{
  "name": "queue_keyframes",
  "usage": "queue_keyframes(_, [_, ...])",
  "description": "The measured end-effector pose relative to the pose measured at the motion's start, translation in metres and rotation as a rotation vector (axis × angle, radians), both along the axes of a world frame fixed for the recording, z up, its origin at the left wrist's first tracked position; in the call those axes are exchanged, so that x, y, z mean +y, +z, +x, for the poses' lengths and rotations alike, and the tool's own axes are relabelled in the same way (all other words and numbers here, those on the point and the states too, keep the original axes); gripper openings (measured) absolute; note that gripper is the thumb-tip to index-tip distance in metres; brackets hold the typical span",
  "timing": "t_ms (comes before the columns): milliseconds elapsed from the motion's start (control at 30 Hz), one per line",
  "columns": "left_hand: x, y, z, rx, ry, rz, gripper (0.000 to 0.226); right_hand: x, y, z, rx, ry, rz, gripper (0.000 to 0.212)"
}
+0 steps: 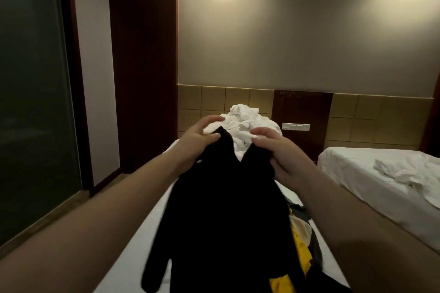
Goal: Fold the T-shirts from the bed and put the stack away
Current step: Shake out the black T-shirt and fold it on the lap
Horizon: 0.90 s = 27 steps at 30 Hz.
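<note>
A person's left hand (202, 138) and right hand (283, 157) hold a black cotton T-shirt (226, 209) up over a white-sheeted bed (142, 233). Each hand pinches one top corner, the fingers (262, 140) curled over the cloth and the thumb pressed against it. The shirt hangs down between the forearms, its lower part draped over a crumpled yellow garment (300, 245) on the mattress. A heap of rumpled white bedding (247, 121) lies at the head of the bed. A second white bed (381, 185) stands to the right.
</note>
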<state>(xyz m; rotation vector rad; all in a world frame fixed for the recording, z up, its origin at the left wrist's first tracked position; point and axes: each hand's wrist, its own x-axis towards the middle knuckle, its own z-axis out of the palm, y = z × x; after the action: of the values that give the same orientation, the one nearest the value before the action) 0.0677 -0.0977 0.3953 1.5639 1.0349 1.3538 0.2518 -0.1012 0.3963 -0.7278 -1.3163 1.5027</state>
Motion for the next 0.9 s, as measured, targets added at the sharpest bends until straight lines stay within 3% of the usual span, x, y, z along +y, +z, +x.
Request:
queue_keyframes(133, [-0.002,-0.025,0.021,-0.003,-0.236,-0.070,0.029,0.009,-0.005,-0.025,0.088,-0.059,0.034,0.014])
queue_keyframes(300, [0.006,-0.039,0.018,0.257,-0.060,0.087,0.039,0.016,-0.013,-0.028,-0.232,-0.119,0.228,0.014])
queue_keyframes(400, [0.010,-0.032,0.013,0.006,-0.035,0.020,0.035,0.023,-0.018,-0.018,-0.413,-0.335,0.516,0.017])
queue_keyframes(467, [0.012,-0.023,0.006,-0.151,-0.064,-0.052,0.031,0.036,-0.021,-0.006,-0.404,-0.375,0.607,0.018])
queue_keyframes(567, [0.015,-0.015,0.004,-0.214,-0.161,-0.126,0.029,0.046,-0.028,0.003,-0.255,0.038,0.348,0.026])
queue_keyframes(667, [0.017,-0.011,0.006,-0.173,-0.172,-0.133,0.027,0.051,-0.032,0.003,-0.207,0.267,0.164,0.033])
queue_keyframes(767, [0.018,-0.008,0.003,-0.157,-0.093,-0.108,0.023,0.057,-0.029,0.004,-0.130,0.200,0.078,0.027])
queue_keyframes(900, [0.023,-0.005,-0.016,-0.086,0.074,-0.049,0.017,0.065,-0.027,0.017,0.197,0.025,-0.204,0.040])
